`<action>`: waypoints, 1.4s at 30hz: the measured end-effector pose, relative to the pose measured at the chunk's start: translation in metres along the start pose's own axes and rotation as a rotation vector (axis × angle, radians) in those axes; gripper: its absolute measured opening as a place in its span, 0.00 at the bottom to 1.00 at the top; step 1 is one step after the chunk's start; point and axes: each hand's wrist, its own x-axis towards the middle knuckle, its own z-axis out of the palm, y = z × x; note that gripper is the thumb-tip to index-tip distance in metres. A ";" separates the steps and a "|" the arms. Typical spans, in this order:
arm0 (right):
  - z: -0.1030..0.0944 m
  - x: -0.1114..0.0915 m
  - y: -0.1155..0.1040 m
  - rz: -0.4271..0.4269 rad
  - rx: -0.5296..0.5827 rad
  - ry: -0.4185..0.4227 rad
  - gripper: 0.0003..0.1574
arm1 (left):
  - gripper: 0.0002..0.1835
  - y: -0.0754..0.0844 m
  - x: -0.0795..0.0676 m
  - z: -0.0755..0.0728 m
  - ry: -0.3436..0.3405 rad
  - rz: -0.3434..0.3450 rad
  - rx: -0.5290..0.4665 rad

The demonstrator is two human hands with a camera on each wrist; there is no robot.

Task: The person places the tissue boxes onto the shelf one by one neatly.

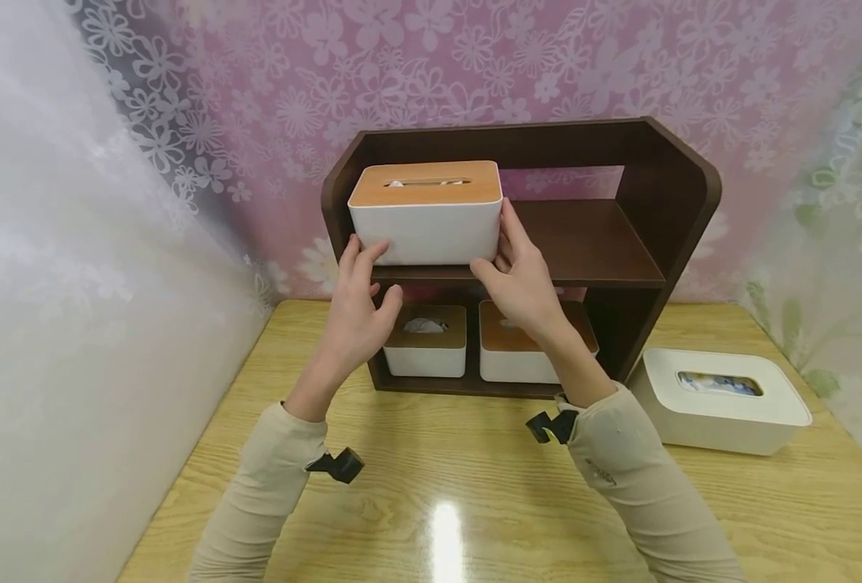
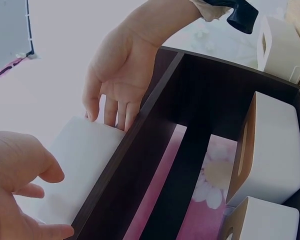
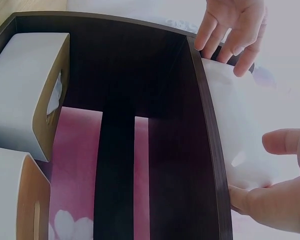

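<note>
A white tissue box with a wood-coloured lid (image 1: 425,231) stands on the upper shelf, at its left end. My left hand (image 1: 358,312) is at the box's lower left front, fingertips at its front and left corner, thumb held apart. My right hand (image 1: 525,275) rests at the right end, fingers along the side and thumb by the lower front corner. Both hands' fingers look fairly straight. In the left wrist view, the white box (image 2: 82,160) lies between the two hands; the right wrist view shows its pale wall (image 3: 235,125) beside the shelf edge.
A dark brown two-tier shelf (image 1: 613,243) stands on the wooden table (image 1: 401,470) against a flowered wall. Its lower tier holds a smaller tissue box (image 1: 425,362) and a wider one (image 1: 514,367). To the right sits a cream tissue box (image 1: 722,413).
</note>
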 end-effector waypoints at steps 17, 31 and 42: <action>-0.009 -0.004 -0.004 0.063 -0.036 -0.005 0.50 | 0.18 -0.003 -0.003 -0.001 0.017 -0.015 -0.039; -0.028 -0.040 -0.008 0.009 -0.029 0.015 0.45 | 0.24 0.013 -0.026 0.007 0.054 0.082 -0.074; -0.046 -0.076 -0.003 -0.016 -0.048 0.029 0.41 | 0.26 0.026 -0.047 0.033 0.016 0.158 -0.163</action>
